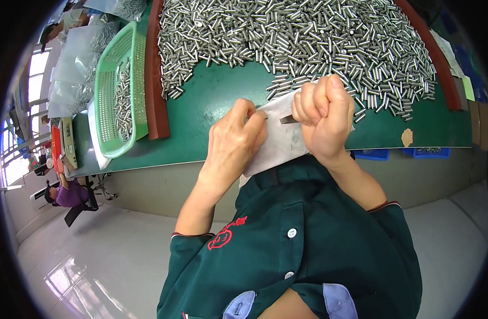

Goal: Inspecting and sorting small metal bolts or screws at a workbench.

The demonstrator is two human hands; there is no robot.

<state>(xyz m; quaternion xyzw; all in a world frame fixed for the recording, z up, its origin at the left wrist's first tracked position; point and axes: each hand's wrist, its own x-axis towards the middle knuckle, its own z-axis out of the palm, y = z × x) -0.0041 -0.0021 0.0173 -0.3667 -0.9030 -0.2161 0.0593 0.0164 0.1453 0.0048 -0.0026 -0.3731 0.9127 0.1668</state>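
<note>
My left hand (pixel 233 135) is closed in a pinch at the left edge of a whitish sheet (pixel 278 141). A tiny dark end shows at its fingertips; the rest of what it holds is hidden. My right hand (pixel 327 117) is a fist around a tool with a flat, grey metal tip (pixel 289 120). That tip points left toward my left fingers, over the sheet, and the tool's handle is hidden in the fist. Beyond both hands, a great many short metal pins (pixel 308 40) lie spread over the green tabletop (pixel 217 87).
Red-brown rails (pixel 156 80) border the pins on both sides. At left stands a green plastic basket (pixel 103 101) holding pins, beside clear bags (pixel 76 69). Blue bins (pixel 427 153) sit below the table edge at right. A person in purple (pixel 73 195) sits at far left.
</note>
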